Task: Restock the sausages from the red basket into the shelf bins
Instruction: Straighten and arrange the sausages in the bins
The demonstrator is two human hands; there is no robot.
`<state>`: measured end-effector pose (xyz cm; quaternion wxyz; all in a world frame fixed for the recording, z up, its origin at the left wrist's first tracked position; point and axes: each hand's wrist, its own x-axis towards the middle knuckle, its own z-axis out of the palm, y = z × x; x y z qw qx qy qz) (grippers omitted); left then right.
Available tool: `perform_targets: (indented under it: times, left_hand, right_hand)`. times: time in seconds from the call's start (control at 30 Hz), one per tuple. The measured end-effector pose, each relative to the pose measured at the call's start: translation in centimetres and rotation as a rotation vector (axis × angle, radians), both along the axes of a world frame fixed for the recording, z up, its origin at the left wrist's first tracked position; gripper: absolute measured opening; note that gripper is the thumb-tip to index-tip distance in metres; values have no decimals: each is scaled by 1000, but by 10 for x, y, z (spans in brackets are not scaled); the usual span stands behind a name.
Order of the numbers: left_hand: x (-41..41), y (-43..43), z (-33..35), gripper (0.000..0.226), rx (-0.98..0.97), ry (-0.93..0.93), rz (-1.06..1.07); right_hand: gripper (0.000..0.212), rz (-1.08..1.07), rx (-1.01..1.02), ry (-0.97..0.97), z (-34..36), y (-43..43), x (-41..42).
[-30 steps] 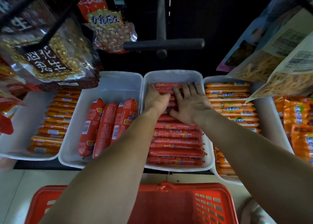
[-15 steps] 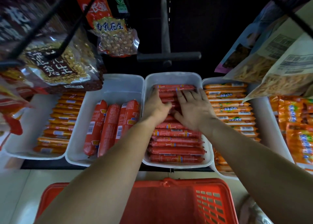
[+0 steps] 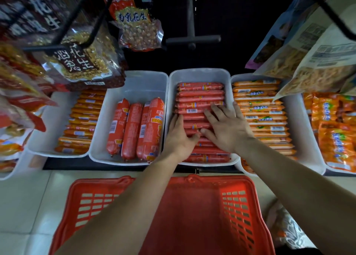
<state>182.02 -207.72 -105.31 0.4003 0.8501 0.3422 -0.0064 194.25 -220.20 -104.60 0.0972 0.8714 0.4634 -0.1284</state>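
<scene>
A white shelf bin (image 3: 200, 74) in the middle holds several thin red sausages (image 3: 200, 94) laid crosswise in a stack. My left hand (image 3: 178, 139) rests flat on the sausages near the bin's left wall, fingers together. My right hand (image 3: 229, 127) lies palm down on the sausages toward the right side, fingers spread. Neither hand grips anything. The red basket (image 3: 192, 216) stands on the floor below the shelf, under my forearms; its visible inside looks bare.
Left of the middle bin, a white bin (image 3: 134, 79) holds three thick red sausages (image 3: 134, 129). Further bins hold orange sausages at the left (image 3: 81, 119) and right (image 3: 264, 116). Peanut bags (image 3: 81, 62) and snack bags (image 3: 317, 62) hang overhead.
Both hands have slid back from the far end of the middle bin toward its near half, uncovering the far rows of red sausages. The view has shifted slightly.
</scene>
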Motion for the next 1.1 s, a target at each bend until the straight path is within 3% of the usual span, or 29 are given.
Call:
perform_targets:
  times: [0.17,0.33,0.5,0.63,0.73,1.1]
  left_hand:
    - [-21,-17,0,92,40,90,-26]
    - [-16,-10,11,93,-91,146,-1]
    - [-42,4,44,68,-78,80,-88]
    - [-80,35,60,36,112,-61,18]
    - [-100,55,58,33,241,-99,64]
    - [-109,67,35,35,59,-100,136]
  right_hand:
    - [72,-59,67,92,2,-18,-7]
    - [71,-46,114,111,10,-24,-16]
    - [69,37,201,197,22,-8,-20]
    - [52,220,262,291,25,26,-39]
    - [40,415,185,311,11,50,-54]
    - [37,466,66,194,-5,51,-57]
